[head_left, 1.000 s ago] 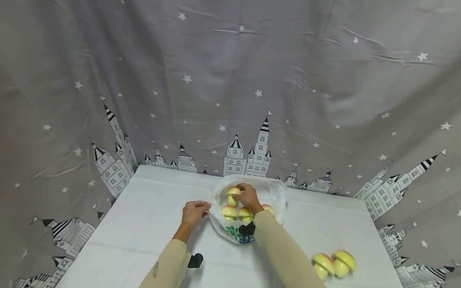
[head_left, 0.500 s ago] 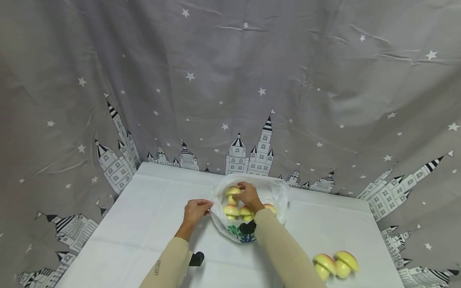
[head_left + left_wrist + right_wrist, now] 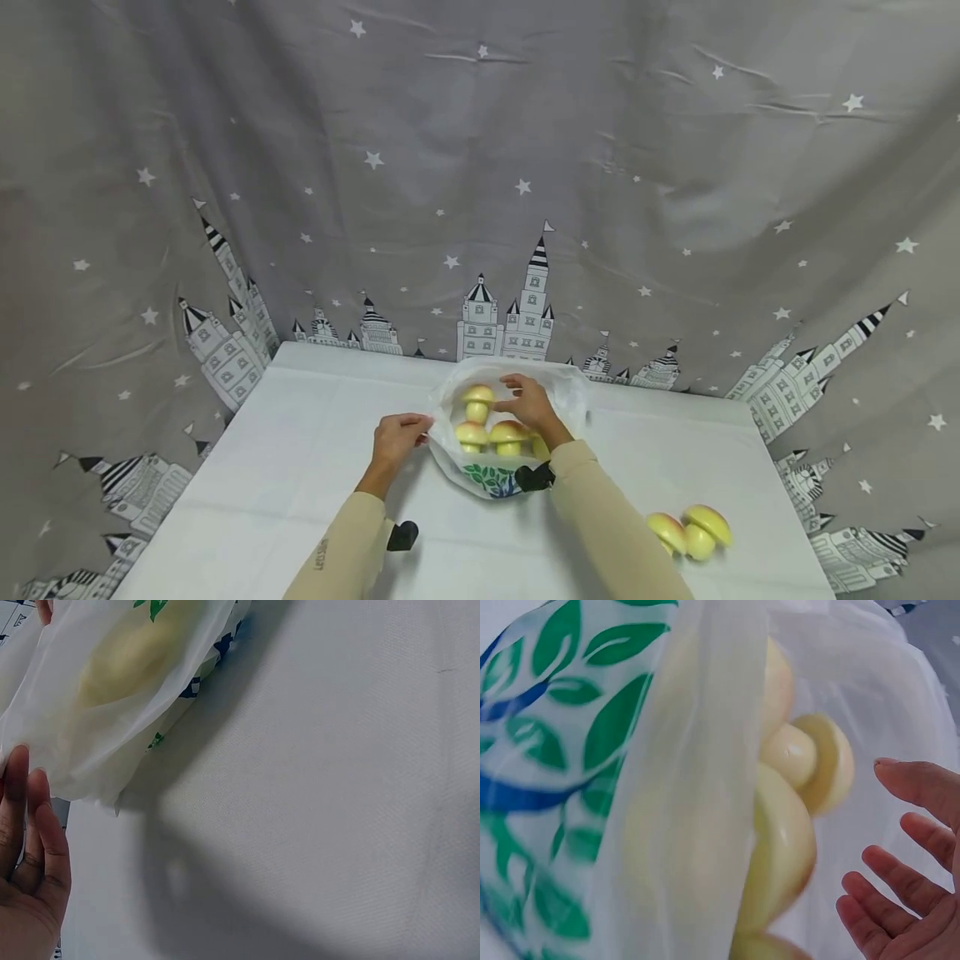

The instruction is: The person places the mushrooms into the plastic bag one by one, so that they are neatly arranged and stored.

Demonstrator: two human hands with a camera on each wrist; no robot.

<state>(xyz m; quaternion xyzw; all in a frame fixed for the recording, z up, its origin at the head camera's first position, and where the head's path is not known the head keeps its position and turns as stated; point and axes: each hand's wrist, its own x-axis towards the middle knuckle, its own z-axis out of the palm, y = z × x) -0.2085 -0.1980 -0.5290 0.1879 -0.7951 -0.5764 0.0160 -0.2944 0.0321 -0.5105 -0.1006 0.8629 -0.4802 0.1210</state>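
Note:
A white plastic bag [image 3: 570, 392] with green leaf and blue prints lies with its mouth wide on the table. Several yellow toy mushrooms [image 3: 508, 433] with reddish-tinged caps sit inside it. My left hand [image 3: 396, 437] pinches the bag's left rim between thumb and fingers; in the left wrist view the bag [image 3: 82, 750] hangs from those fingertips. Over the bag's mouth, my right hand [image 3: 531, 404] has its fingers spread, just right of the rearmost mushroom [image 3: 477, 402]. In the right wrist view a gap shows between that hand [image 3: 907, 877] and the mushroom [image 3: 829, 765].
Two more toy mushrooms [image 3: 701, 533] lie side by side on the white table [image 3: 300, 467] at the front right. A grey curtain [image 3: 420, 208] printed with stars and castles hangs behind the table and along its sides.
My right hand has let go of the rearmost mushroom and moved slightly right, its fingers opening. The mushroom stays in the bag. My left hand keeps its pinch on the rim.

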